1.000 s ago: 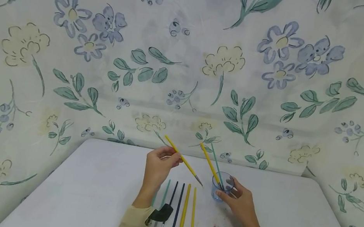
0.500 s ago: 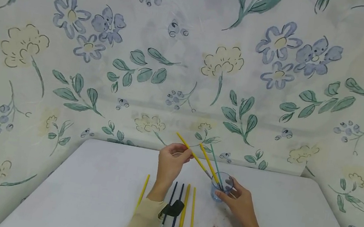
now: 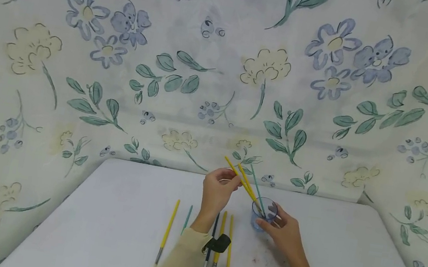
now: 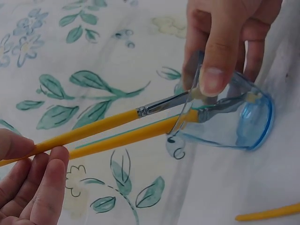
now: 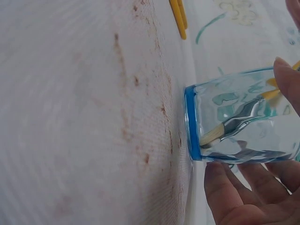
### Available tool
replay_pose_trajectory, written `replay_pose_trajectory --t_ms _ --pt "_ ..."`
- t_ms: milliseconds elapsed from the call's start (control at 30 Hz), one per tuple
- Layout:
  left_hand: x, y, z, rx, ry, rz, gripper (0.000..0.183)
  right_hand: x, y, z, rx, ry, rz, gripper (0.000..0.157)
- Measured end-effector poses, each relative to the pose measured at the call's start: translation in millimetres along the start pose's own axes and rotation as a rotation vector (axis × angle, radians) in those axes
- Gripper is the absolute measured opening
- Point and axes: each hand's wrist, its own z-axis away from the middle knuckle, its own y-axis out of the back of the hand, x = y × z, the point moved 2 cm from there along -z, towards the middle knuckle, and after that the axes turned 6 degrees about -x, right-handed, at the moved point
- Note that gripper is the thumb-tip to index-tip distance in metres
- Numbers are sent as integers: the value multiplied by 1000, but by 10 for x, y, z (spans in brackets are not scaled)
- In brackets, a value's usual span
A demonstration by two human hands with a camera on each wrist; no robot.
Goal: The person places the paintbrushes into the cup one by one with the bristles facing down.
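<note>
My left hand (image 3: 216,194) pinches a yellow-handled paintbrush (image 4: 93,127) between thumb and fingers. The brush slants down to the right, its metal ferrule at the mouth of a clear blue drinking glass (image 3: 257,223). My right hand (image 3: 286,234) grips the glass around its side, thumb toward the front. Inside the glass lean another yellow paintbrush (image 4: 140,132) and a thin teal paintbrush (image 3: 257,186). In the right wrist view, pale bristles (image 5: 213,134) reach near the glass's thick blue base. The held brush's tip is partly hidden behind the right thumb in the left wrist view.
Several brushes lie on the white table (image 3: 114,215): a yellow one (image 3: 169,226) at left, a teal one (image 3: 187,219), a dark blue one (image 3: 207,259), and two yellow ones at right. My left forearm covers part of this row. A floral backdrop (image 3: 221,84) rises behind the table.
My left hand has moved right with the yellow paintbrush, bringing its bristle end from left of the glass to its mouth. My right hand still holds the glass in about the same place.
</note>
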Motion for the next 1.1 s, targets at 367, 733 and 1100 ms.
replay_pose_trajectory --t_ms 367,733,1100 --pt "-54 -102 10 -19 25 -67 13 -3 27 -46 2 -10 28 93" --pt "-84 -140 74 -43 27 -92 12 -4 20 -37 4 -28 40 101" --pt "-122 -111 116 -60 20 -106 12 -10 21 -21 -10 -21 14 97"
